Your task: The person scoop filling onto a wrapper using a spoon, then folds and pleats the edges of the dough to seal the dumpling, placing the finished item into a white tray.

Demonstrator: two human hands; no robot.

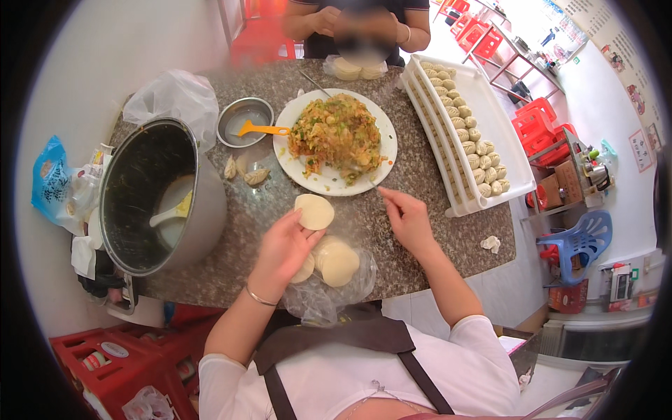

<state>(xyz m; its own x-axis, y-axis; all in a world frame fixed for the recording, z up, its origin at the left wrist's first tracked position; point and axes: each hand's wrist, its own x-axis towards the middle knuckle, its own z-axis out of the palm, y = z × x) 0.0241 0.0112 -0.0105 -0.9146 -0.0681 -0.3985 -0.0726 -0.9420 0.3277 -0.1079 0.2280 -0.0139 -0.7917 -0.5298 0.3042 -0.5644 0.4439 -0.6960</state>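
On the fingers of my left hand (287, 242) rests a round dough wrapper (314, 212), with the thumb over its edge. My right hand (408, 216) grips the handle of a thin metal utensil (374, 185), whose far end is in or against the filling at the plate's near rim. Chopped vegetable filling (338, 134) is heaped on a large white plate (286, 170). Below my left hand, more round wrappers (338, 262) lie in stacks on a clear plastic bag (320, 304).
Left stand a deep metal pot (212, 220) holding a white ladle (170, 215), and a steel bowl (245, 122) with an orange-handled scraper (262, 129). Several folded dumplings (256, 176) lie nearby. Stacked white trays (504, 152) of pleated dumplings (475, 152) stand right. A person (357, 31) works opposite.
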